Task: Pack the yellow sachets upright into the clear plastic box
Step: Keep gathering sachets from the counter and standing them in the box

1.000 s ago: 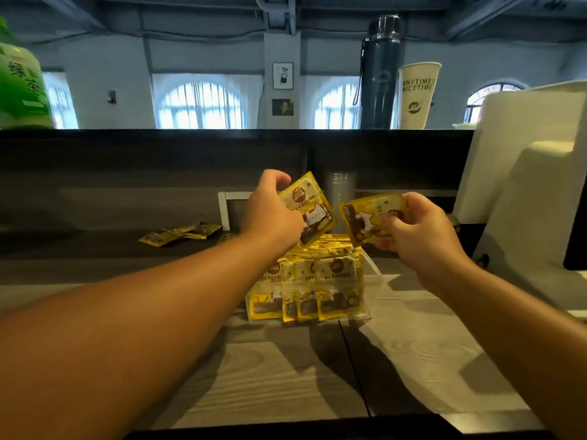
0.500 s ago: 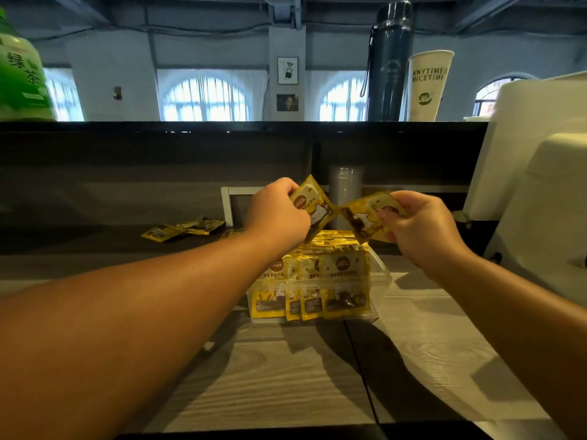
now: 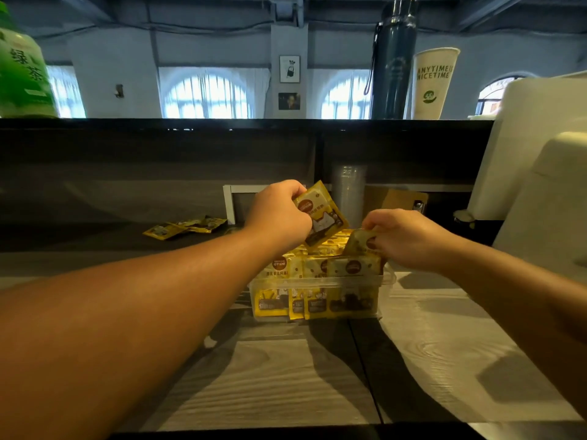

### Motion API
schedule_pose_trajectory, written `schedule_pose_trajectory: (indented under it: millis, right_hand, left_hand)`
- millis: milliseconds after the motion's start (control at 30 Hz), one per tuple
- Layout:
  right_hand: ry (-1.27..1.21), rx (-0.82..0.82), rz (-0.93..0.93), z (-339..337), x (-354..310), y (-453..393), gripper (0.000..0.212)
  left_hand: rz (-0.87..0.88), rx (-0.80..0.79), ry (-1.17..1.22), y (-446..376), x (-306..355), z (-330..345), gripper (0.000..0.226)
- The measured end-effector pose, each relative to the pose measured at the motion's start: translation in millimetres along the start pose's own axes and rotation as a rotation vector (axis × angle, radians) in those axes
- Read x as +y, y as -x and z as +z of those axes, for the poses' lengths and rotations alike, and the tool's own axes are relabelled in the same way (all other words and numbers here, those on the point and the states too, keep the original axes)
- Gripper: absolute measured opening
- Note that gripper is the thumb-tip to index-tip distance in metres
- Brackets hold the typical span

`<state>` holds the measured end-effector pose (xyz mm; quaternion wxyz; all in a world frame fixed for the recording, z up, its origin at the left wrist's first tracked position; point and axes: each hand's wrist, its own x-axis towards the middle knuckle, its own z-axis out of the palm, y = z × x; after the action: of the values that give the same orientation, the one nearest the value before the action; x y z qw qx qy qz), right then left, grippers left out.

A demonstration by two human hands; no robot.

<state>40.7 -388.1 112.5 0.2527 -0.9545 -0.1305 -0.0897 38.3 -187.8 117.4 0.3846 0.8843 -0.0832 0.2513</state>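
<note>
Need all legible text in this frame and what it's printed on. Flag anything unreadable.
"ANYTIME IS NICETIME": white paper cup on the upper ledge, above a green round logo.
"绿茶": green bottle at far left.
Yellow sachets, in the left hand, the right hand and the clear plastic box: brown round logo and Chinese print, too blurred to read.
Dark flask: faint emblem, unreadable.
Wall pictures: no readable text.

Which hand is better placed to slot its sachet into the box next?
Right. The right hand has its sachet tip-down at the clear box, among the packed rows; the left hand holds its sachet tilted above.
</note>
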Motion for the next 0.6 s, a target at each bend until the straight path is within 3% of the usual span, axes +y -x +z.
schedule_pose_trajectory:
  millis: [133, 300, 433, 600]
  right_hand:
    - [0.127, -0.014, -0.064, 3, 1, 2, 0.022]
    - [0.248, -0.020, -0.166, 1, 7, 5, 0.025]
    - [0.180, 0.043, -0.170, 5, 11, 5, 0.022]
    - [0.146, 0.169, -0.141, 8, 14, 4, 0.022]
  left_hand:
    - [0.078, -0.122, -0.070, 3, 2, 8, 0.029]
    - [0.165, -0.146, -0.132, 6, 4, 14, 0.030]
    - [0.203, -0.150, -0.116, 2, 11, 9, 0.033]
    - [0.165, -0.401, -0.215, 3, 8, 19, 0.027]
